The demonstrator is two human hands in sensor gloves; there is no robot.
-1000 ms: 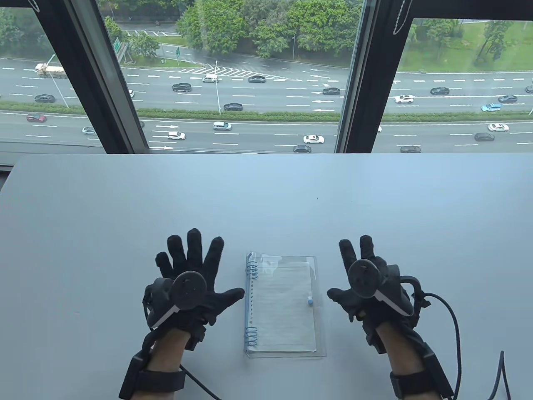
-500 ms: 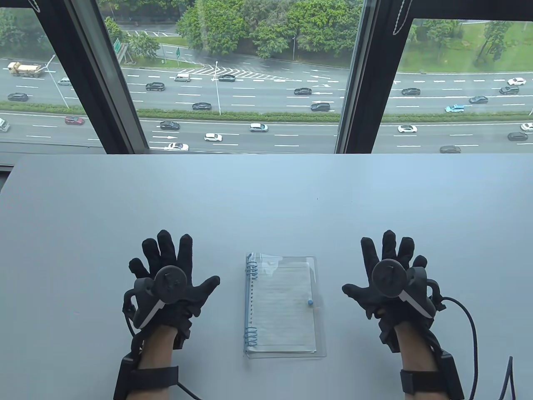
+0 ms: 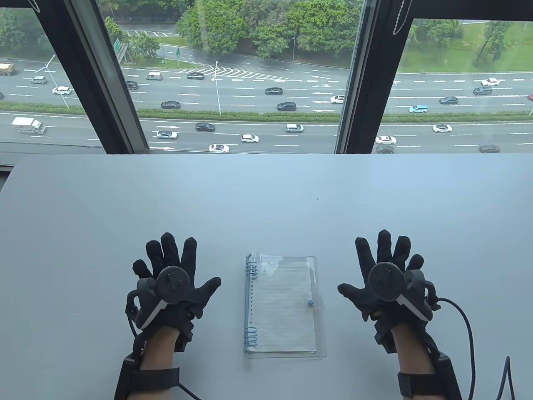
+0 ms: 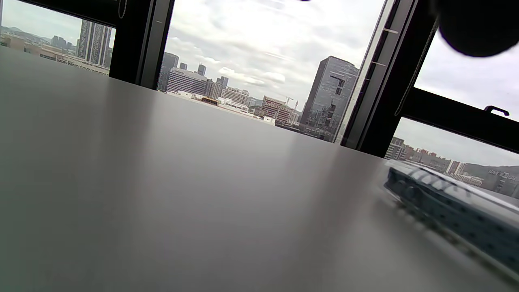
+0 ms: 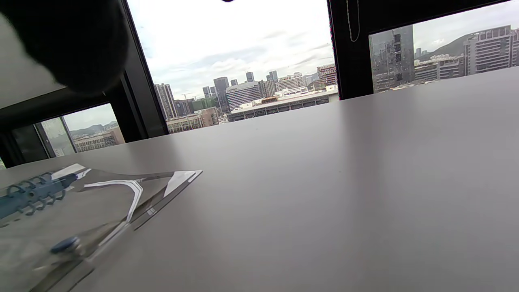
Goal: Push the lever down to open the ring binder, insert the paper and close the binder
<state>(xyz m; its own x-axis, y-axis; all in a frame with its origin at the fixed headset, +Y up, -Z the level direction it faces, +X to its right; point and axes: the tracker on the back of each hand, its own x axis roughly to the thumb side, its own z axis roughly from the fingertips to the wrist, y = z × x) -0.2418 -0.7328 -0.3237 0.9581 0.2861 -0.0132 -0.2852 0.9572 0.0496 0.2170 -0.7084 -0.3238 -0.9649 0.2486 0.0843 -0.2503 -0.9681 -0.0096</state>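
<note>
A small ring binder point(image 3: 283, 306) with a clear plastic cover lies closed on the table between my hands; lined paper shows under the cover. Its blue rings point(image 3: 251, 271) run along the left spine, and a blue snap button point(image 3: 310, 301) sits near the right edge. My left hand point(image 3: 173, 275) lies flat to the binder's left, fingers spread, touching nothing but the table. My right hand point(image 3: 385, 271) mirrors it to the right, fingers spread. The left wrist view shows the blurred spine point(image 4: 450, 207); the right wrist view shows the clear cover point(image 5: 101, 211).
The pale grey table point(image 3: 266, 196) reaches back to a large window with dark frames point(image 3: 354, 75). Black cables point(image 3: 466, 329) trail from the right wrist near the table's front right edge.
Both hands slid outward from the binder a second ago, then held almost still, shifting slightly over the last half second. The binder has not moved.
</note>
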